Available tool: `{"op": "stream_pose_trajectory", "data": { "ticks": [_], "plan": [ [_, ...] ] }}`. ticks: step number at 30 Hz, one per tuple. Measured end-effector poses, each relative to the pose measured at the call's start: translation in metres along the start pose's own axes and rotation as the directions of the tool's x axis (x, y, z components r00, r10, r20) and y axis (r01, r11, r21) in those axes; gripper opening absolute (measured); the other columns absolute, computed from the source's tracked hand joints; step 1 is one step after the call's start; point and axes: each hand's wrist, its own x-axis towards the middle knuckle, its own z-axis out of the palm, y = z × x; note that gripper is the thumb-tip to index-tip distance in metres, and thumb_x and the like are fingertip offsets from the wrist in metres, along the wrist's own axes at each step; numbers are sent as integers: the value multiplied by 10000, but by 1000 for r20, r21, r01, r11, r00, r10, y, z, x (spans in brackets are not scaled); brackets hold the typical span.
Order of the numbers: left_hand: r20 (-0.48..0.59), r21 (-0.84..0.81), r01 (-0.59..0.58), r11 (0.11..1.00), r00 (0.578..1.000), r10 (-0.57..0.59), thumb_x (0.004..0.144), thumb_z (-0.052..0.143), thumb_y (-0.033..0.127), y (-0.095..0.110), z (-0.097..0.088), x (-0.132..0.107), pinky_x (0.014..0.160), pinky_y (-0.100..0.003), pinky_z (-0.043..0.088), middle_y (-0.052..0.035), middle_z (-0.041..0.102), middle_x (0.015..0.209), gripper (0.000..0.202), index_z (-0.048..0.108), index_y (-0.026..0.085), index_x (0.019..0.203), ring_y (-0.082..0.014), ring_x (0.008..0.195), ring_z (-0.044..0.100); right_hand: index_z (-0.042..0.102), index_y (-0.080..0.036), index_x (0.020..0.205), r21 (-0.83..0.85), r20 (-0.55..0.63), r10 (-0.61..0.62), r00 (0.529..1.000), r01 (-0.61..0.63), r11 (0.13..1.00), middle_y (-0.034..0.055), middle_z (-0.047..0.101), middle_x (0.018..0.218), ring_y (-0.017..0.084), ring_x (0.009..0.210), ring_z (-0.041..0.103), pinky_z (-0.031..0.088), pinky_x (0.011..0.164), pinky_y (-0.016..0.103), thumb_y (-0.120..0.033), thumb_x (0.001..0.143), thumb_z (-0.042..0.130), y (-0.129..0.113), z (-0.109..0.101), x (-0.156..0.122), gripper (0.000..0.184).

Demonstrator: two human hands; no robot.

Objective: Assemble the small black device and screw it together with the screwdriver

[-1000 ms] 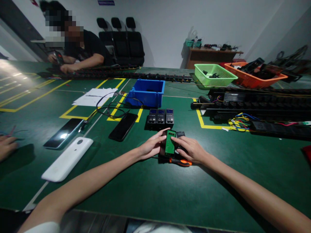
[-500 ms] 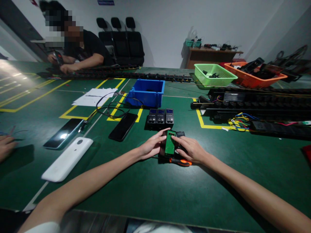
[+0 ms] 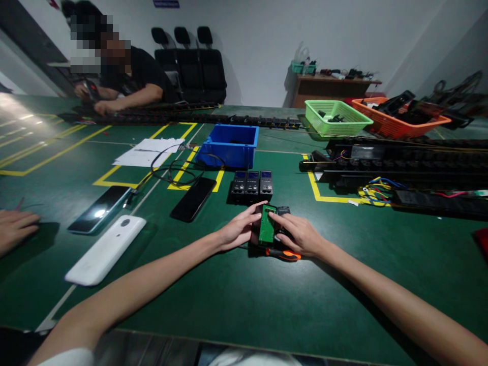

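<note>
Head view: left hand [image 3: 239,230] clasps a green circuit board [image 3: 267,231], right hand [image 3: 307,237] lays a forefinger atop, grip unclear, work seemingly undisturbed as a co-worker's hand [image 3: 16,229] reaches farther in.

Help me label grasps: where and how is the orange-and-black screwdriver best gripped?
Probably by its thick handle, pinched across the middle from the near side: it lies flat, butt pointing right, while the left hand and right hand are at the green board just beyond.

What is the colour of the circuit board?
The circuit board is green; see the head view.
</note>
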Motion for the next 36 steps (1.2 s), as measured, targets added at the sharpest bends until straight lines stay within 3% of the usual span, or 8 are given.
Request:
{"op": "stream_pose_trajectory", "data": {
  "ticks": [36],
  "plan": [
    [-5, -9, 8, 1000, 1000, -8, 882, 571, 228, -1, -1, 1, 952, -363, 457, -101, 585, 1291, 487, 460, 258, 1355, -191, 1052, 613, 289, -112, 1437, 16, 12, 14, 1000, -14, 1000, 108, 592, 941, 223, 823, 546, 502, 719, 354, -329, 954, 431, 1, 1, -1, 549]
  ]
}}
